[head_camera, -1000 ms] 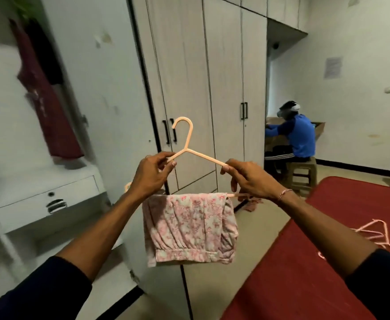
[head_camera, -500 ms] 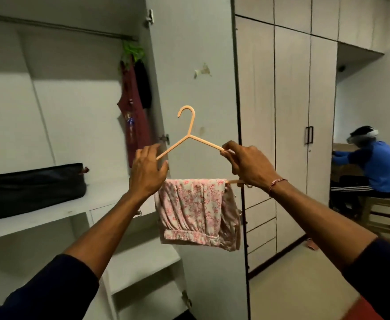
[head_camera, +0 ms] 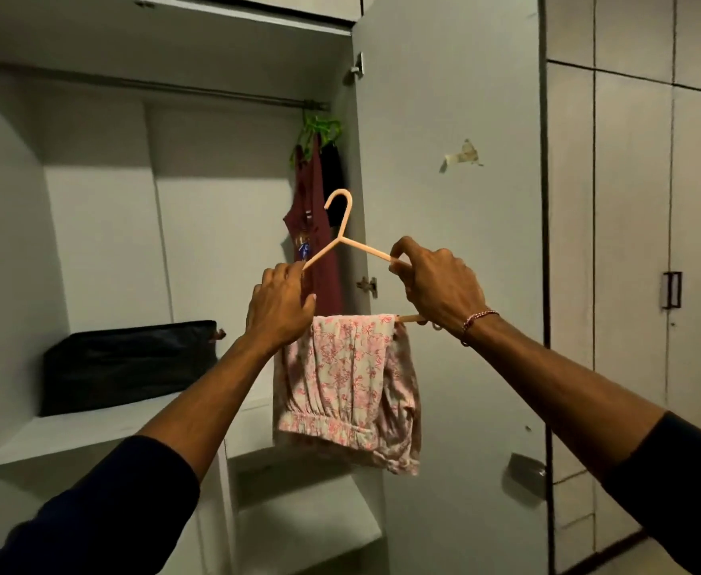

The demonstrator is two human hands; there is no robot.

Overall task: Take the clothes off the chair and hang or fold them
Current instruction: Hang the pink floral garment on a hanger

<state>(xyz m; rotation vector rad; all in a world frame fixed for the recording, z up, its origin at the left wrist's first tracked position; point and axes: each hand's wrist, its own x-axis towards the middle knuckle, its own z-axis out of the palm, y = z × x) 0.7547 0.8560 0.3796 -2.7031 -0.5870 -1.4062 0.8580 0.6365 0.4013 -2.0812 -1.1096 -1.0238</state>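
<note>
Fingers [head_camera: 402,259] of the right hand [head_camera: 440,288]: clenched around the right sloping arm of a peach-coloured plastic clothes hanger [head_camera: 342,238], close to where that arm bends down to the bottom bar. Left hand [head_camera: 278,305]: closed on the left arm of the same hanger, the grip seen from the back of the hand, so the fingertips themselves are hidden. Hook of the hanger: upright, above and between the two hands. Cream cotton shorts with a pink floral print [head_camera: 348,388]: folded over the bottom bar, hanging below both hands, with the gathered waistband at the lower edge; the cloth lies nearer the left hand, leaving a bare stub of bar by the right wrist. Setting: open grey wardrobe [head_camera: 444,118], metal hanging rail [head_camera: 174,87] high above the hook, maroon sleeveless garment [head_camera: 319,251] on a green hanger [head_camera: 319,128] at the rail's right end, behind the peach hanger. Black zipped bag [head_camera: 128,363]: on the left shelf.
</note>
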